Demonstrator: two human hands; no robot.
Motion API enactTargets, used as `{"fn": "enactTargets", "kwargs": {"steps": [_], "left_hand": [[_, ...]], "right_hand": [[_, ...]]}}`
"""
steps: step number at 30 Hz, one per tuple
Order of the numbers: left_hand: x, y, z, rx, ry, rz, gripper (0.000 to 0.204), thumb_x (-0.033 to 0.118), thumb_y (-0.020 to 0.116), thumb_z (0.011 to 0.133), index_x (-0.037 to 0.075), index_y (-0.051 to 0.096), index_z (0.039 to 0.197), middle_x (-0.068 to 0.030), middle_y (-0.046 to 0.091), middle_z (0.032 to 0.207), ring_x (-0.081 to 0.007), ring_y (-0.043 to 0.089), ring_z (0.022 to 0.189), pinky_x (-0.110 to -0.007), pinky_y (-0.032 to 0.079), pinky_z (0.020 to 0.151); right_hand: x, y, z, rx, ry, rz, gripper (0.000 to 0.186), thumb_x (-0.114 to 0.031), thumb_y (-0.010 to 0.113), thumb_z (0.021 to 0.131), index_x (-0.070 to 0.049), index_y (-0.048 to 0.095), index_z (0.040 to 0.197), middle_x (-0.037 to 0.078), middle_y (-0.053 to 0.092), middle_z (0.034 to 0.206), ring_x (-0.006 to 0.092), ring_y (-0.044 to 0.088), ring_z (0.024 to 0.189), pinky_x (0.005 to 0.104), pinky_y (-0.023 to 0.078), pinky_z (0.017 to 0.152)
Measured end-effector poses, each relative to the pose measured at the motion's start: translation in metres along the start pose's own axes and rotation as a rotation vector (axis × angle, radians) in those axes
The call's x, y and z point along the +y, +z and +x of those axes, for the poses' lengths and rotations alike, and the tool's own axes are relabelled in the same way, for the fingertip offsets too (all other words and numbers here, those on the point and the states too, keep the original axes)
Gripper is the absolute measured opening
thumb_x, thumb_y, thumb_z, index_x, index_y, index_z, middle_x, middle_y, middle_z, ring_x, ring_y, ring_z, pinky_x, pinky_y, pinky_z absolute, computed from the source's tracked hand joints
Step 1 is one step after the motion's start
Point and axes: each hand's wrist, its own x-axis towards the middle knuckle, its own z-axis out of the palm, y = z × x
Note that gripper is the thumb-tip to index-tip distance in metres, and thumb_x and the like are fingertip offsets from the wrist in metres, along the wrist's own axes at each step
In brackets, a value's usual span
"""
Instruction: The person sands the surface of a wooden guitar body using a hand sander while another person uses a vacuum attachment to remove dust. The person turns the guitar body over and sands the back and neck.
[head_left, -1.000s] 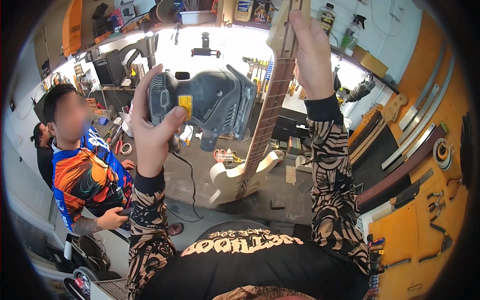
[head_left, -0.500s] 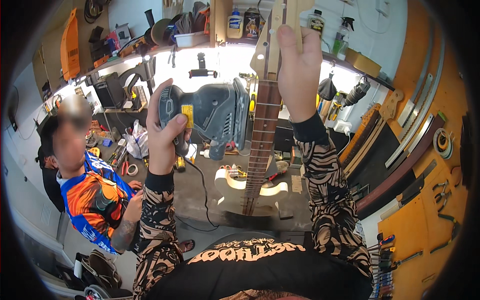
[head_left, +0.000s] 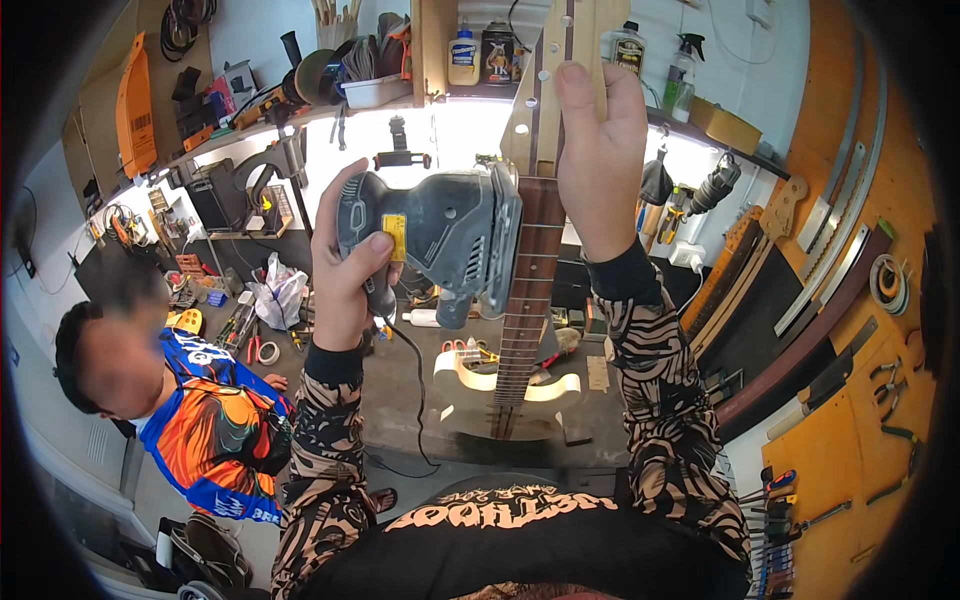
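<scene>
My left hand (head_left: 343, 270) is wrapped round a dark grey electric sander (head_left: 435, 235) with a yellow label, its flat pad turned sideways to the right. A black cord hangs from the tool. My right hand (head_left: 605, 165) grips the pale headstock (head_left: 538, 125) of an electric guitar, thumb on its face. The dark fretted neck (head_left: 530, 275) runs down toward me to the unfinished, light wood body (head_left: 470, 388). The sander's pad lies along the neck's left edge near the nut; whether they touch I cannot tell.
A dark workbench (head_left: 395, 400) holds hand tools, a plastic bag (head_left: 280, 292) and a tape roll (head_left: 268, 352). Lit shelves with bottles (head_left: 463, 58) stand behind. Guitar necks (head_left: 735, 265) and tools hang at right. A co-worker (head_left: 215, 410) in a colourful shirt stands at left.
The sander in my left hand has moved right, up to the guitar neck. My right hand keeps its grip on the headstock. The co-worker at left has leaned down and left.
</scene>
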Motion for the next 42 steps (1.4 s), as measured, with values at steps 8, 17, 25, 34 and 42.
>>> {"fn": "enactTargets", "kwargs": {"steps": [8,17,25,34,42], "left_hand": [[-0.004,0.002,0.003,-0.017,0.008,-0.02,0.088,0.028,0.083,0.088,0.006,0.045,0.164,-0.008,0.064,0.128,-0.0136,0.072,0.088,-0.026,0.06,0.059],[0.005,0.005,0.005,-0.012,0.025,-0.015,0.089,0.029,0.082,0.089,0.006,0.043,0.165,-0.0079,0.063,0.132,-0.013,0.071,0.089,-0.025,0.06,0.058],[0.002,0.005,0.008,-0.026,0.045,-0.092,0.084,0.019,0.081,0.089,0.009,0.045,0.164,-0.0091,0.068,0.118,-0.012,0.065,0.069,-0.025,0.055,0.058],[0.007,0.007,0.006,-0.048,0.05,-0.075,0.085,0.021,0.081,0.089,0.008,0.045,0.164,-0.0091,0.067,0.121,-0.0125,0.067,0.074,-0.026,0.056,0.059],[0.005,0.011,0.008,-0.059,0.061,-0.076,0.086,0.023,0.081,0.089,0.007,0.044,0.165,-0.0091,0.066,0.123,-0.013,0.068,0.078,-0.026,0.057,0.059]], "right_hand": [[-0.005,0.001,-0.001,0.004,0.011,-0.007,0.049,-0.04,0.071,0.11,0.006,0.062,0.122,0.011,0.071,0.106,0.015,0.067,0.094,0.0322,0.056,0.085],[-0.004,0.002,-0.002,0.007,0.022,-0.006,0.047,-0.038,0.072,0.11,0.006,0.062,0.122,0.011,0.07,0.107,0.0162,0.066,0.096,0.033,0.055,0.087],[-0.005,0.002,-0.003,0.009,0.044,0.034,0.042,-0.035,0.072,0.11,0.004,0.062,0.121,0.012,0.071,0.108,0.0181,0.067,0.097,0.0344,0.055,0.09],[-0.005,0.001,-0.003,0.007,0.027,0.025,0.042,-0.035,0.072,0.11,0.004,0.061,0.12,0.012,0.071,0.108,0.0174,0.067,0.097,0.0338,0.055,0.089],[-0.004,-0.003,-0.005,0.011,0.028,0.021,0.042,-0.036,0.071,0.11,0.004,0.062,0.12,0.011,0.071,0.108,0.0167,0.067,0.097,0.0329,0.055,0.088]]}}
